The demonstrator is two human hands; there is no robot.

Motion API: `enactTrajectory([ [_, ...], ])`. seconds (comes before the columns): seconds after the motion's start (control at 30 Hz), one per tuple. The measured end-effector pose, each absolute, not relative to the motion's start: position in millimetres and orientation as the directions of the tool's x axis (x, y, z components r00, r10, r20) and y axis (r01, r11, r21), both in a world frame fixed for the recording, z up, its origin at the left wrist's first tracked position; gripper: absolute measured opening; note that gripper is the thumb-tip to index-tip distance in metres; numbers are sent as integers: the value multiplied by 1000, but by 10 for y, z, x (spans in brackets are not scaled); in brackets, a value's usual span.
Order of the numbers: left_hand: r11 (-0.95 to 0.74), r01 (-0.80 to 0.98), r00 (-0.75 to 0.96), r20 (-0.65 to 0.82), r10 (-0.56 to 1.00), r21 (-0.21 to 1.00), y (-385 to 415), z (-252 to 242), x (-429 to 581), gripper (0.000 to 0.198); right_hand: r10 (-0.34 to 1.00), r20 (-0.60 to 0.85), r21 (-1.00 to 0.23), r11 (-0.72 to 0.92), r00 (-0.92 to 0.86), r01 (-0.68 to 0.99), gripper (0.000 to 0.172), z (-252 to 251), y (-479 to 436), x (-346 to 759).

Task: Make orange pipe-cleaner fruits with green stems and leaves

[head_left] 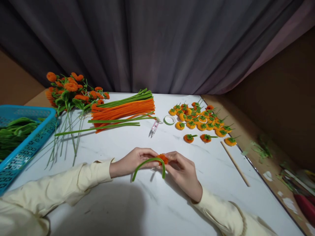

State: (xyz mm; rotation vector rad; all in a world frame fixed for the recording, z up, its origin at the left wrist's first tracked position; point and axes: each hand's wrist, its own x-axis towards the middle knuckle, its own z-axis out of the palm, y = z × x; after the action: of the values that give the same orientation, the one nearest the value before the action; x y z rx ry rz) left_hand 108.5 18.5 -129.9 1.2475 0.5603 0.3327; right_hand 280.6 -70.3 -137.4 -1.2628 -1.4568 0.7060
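Observation:
Between my two hands, just above the tabletop, is a small orange pipe-cleaner flower. A green pipe cleaner arches across it, both ends hanging down toward me. From the left, my left hand pinches at the flower and the green piece, its fingertips partly hidden behind them. The thumb and fingers of my right hand close on the flower's right side. Beyond my hands lie pink-handled thread snips and a roll of green tape.
Orange pipe cleaners and green pipe cleaners are piled at the back. Several yellow-orange flower heads spread right, near a wooden stick. Stemmed orange flowers lie back left. A blue basket holds green leaves.

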Motion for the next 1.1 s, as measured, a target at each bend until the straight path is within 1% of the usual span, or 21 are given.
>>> enactTrajectory([
  [0.03,252,62,826,-191,531,966,172,-1300,1083,23,921,385,-855,336,49,395,6,-1378,-720,2808],
  [0.1,176,59,830,-146,538,983,152,-1301,1077,21,892,451,-786,411,-26,461,11,-1383,-743,2813],
  [0.2,62,66,830,-89,550,996,160,-1298,1063,20,899,431,-769,411,-77,490,20,-1388,-742,2820],
  [0.23,-10,61,826,-44,562,998,172,-1300,1055,20,909,409,-780,393,-78,488,22,-1388,-733,2823],
  [0.3,-241,34,808,116,578,970,207,-1316,1035,18,923,377,-797,365,-77,480,24,-1383,-710,2831],
  [0.33,-386,13,795,225,563,922,226,-1330,1023,17,925,371,-801,362,-78,477,25,-1378,-697,2836],
  [0.4,-654,-34,776,433,459,756,259,-1363,1001,17,918,387,-795,381,-89,472,26,-1363,-678,2848],
  [0.43,-748,-56,771,505,388,661,271,-1378,991,18,909,406,-785,402,-99,471,25,-1354,-673,2853],
  [0.5,-855,-91,772,578,262,510,284,-1399,981,20,881,455,-751,457,-127,477,26,-1336,-675,2861],
  [0.57,-893,-112,782,594,191,435,285,-1404,980,23,848,502,-698,513,-170,499,27,-1325,-689,2865],
  [0.63,-908,-131,785,602,150,397,282,-1401,985,25,825,526,-649,547,-208,528,28,-1326,-706,2867],
  [0.73,-912,-161,788,605,113,379,281,-1408,990,26,799,551,-578,574,-242,580,27,-1345,-716,2873],
  [0.8,-904,-162,791,599,119,395,281,-1421,988,25,758,588,-495,614,-284,615,26,-1355,-712,2881],
  [0.87,-892,-154,806,577,136,426,280,-1432,980,24,697,620,-389,672,-361,630,24,-1353,-705,2891],
  [0.93,-871,-156,818,555,150,466,277,-1430,967,24,672,620,-347,697,-404,627,24,-1341,-703,2901],
  [0.97,-852,-164,826,542,158,498,276,-1424,960,25,683,609,-361,691,-402,626,24,-1335,-705,2904],
  [1.03,-789,-149,842,495,215,596,281,-1402,948,27,734,576,-433,647,-359,628,26,-1332,-718,2911],
  [1.1,-670,-86,851,404,336,738,298,-1375,944,27,774,550,-499,606,-314,620,28,-1345,-733,2917],
])
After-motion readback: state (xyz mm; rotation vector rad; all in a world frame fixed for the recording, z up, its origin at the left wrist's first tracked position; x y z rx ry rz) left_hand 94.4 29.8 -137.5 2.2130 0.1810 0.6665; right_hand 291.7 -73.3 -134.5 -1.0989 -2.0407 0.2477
